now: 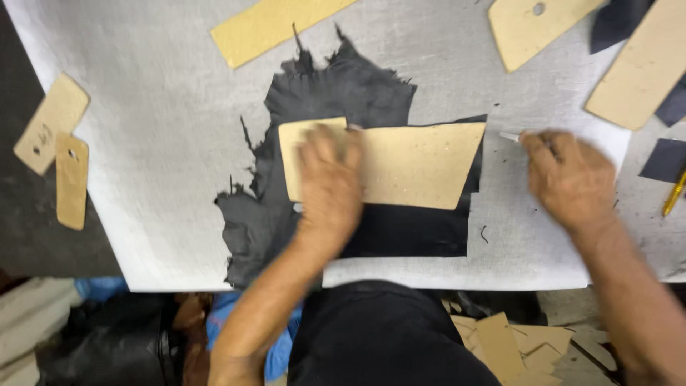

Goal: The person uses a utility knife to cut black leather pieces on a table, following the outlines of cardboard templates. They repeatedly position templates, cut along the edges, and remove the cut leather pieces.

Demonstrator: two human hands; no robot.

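A tan cardboard template (pixel 421 164), four-sided and wider at the right, lies on a ragged piece of black leather-like material (pixel 343 93) on a white cutting board (pixel 157 157). My left hand (pixel 329 182) presses flat on the template's left part. To the right of the template's upper right corner, my right hand (pixel 568 175) holds a thin silvery tool (pixel 509 136) whose tip points at that corner. The whole picture is blurred by motion.
More tan templates lie about: a long strip (pixel 271 25) at the top, one with a hole (pixel 532 25) at top right, a long one (pixel 643 68) at far right, two small ones (pixel 61 154) at the left. A yellow pen (pixel 673 193) and dark scraps (pixel 664 161) lie right. Cardboard offcuts (pixel 514 347) lie below.
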